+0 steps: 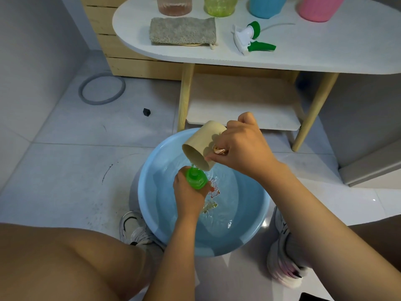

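Beige cup (202, 143), R hand (242, 146), over green bottle (195, 178), L hand (188, 197)

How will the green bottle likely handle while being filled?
Probably slippery: water from the beige cup pours onto the green bottle, gripped by the left hand. Likely light plastic, getting heavier as it fills. A slip would probably just drop it into the blue basin.

Green bottle (196, 178), beige cup (202, 145), pale blue basin (152, 205), grey cloth (183, 30), green-and-white spray head (251, 38)

Pale tiled floor (65, 170) — white oval table (303, 51), wooden legs (186, 94).
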A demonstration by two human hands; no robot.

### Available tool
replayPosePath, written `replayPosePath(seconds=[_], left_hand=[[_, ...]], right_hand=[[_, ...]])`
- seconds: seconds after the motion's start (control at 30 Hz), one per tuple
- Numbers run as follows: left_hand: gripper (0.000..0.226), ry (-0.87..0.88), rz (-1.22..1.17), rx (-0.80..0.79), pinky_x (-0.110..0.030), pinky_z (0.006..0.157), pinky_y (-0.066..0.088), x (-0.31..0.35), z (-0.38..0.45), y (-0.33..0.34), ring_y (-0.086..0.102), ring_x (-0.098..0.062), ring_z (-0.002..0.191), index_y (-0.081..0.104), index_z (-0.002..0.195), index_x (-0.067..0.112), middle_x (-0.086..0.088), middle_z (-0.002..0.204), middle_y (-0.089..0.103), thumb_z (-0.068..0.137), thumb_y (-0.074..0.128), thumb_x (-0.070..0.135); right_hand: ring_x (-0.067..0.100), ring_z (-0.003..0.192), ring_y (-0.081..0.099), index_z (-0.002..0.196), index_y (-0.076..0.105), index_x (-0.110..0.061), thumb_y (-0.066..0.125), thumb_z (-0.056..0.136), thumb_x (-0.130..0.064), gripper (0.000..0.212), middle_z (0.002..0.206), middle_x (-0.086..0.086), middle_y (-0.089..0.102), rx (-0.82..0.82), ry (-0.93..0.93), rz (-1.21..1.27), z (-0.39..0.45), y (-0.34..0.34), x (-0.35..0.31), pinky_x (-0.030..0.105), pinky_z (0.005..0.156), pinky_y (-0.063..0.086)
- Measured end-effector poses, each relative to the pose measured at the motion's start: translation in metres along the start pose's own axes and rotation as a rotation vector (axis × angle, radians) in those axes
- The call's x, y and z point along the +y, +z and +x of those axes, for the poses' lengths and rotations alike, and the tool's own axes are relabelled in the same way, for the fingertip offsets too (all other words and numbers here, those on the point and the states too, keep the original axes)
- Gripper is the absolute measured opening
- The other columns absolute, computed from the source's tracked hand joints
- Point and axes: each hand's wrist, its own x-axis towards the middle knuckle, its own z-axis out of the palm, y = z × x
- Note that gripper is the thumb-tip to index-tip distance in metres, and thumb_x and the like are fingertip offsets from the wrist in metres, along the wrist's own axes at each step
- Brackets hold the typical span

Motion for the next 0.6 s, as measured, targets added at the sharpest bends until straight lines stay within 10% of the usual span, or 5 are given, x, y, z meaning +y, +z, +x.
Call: replayPosePath(seconds=[0.6], left_hand=[[0.047,-0.004,-0.084,0.029,-0.041,0.081,0.051,0.0035,-0.0021,0.0006,0.060,-0.028,0.091,0.055,0.098,0.012,-0.008,0.097,0.062,0.059,0.083,0.010]], right_hand=[[0.020,0.055,0.032,0.046,0.054,-0.022,0.074,0.066,-0.016,0.030,0.041,0.000,0.048,0.021,-0.042,-0.065,0.0018,-0.0014,-0.0053,0.035,0.071,0.022]])
